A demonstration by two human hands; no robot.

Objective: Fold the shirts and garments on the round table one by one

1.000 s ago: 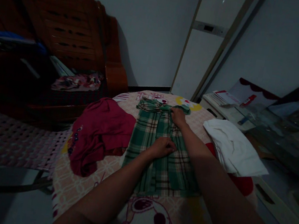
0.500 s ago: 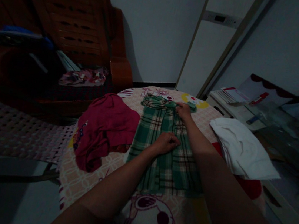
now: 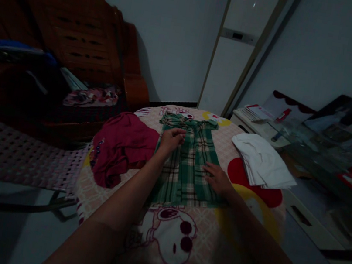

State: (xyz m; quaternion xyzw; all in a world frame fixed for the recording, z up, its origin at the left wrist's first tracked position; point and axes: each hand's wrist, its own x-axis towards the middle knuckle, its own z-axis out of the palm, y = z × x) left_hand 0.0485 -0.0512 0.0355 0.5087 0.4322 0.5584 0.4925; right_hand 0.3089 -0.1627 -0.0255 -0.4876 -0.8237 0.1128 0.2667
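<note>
- Green plaid garment [image 3: 189, 151] at centre stage, laid lengthwise on the patterned tablecloth [image 3: 225, 135], its bunched end [image 3: 176, 121] at the far side!
- Left hand [image 3: 172, 140] up at the garment's upper left, fingers curled with the thumb close in; the light is dim, so I cannot tell whether they pinch any fabric.
- Right hand [image 3: 218, 179] lower down by the right edge, palm low, fingers long and slightly apart, apparently gripping nothing.
- This looks like a flattening job, and good form would be light, flat fingers sweeping from the middle strip out to the edges.
- One palm should anchor while the other strokes, or the whole piece may skid on the cloth.
- That far end looks the trouble spot: its gathers would want teasing out gently.
- Flanking the action: magenta garment [image 3: 128, 142] just beside on the left, white cloth [image 3: 261, 160] apart on the right.
</note>
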